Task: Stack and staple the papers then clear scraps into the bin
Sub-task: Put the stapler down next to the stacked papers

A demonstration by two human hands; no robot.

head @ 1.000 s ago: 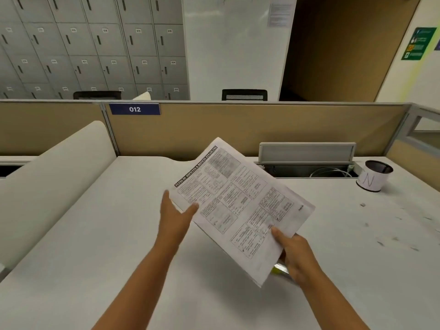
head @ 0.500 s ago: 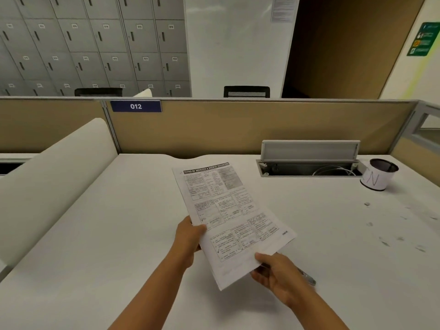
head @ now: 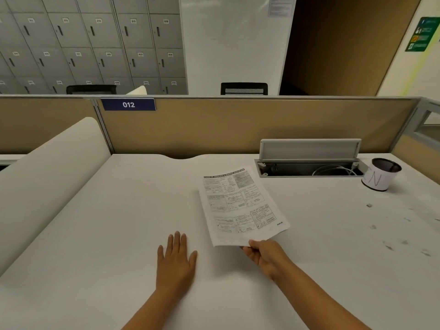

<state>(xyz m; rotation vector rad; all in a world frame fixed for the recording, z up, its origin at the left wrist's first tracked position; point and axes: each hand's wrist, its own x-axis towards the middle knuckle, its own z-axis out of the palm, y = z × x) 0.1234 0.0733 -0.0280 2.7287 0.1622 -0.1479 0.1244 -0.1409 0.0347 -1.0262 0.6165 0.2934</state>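
The papers [head: 240,206] looked light and floppy, prob. a thin stack of a few sheets, tho the count could not be read. Such sheets would likely slide easily on the smooth desk and fan apart if pulled from one corner only; best taken at an edge or corner w/ a pinch, other hand flattening. They were white, printed w/ a black header bar and boxed tables of small text, illegible here. They lay flat on the desk [head: 119,222], right of its middle, toward the back edge, slightly skewed.

The right hand [head: 264,254] pinched the stack's near edge by its near-right corner, fingers curled under. The left hand [head: 176,260] was released, flat on the desk w/ fingers straight, just left of the stack, not touching it.

Further out: small scraps [head: 369,205] were scattered toward the desk's right edge. A cup-like bin [head: 381,173] marked "N" stood near the back-right corner, beside an open cable tray [head: 309,169]. No stapler was visible.
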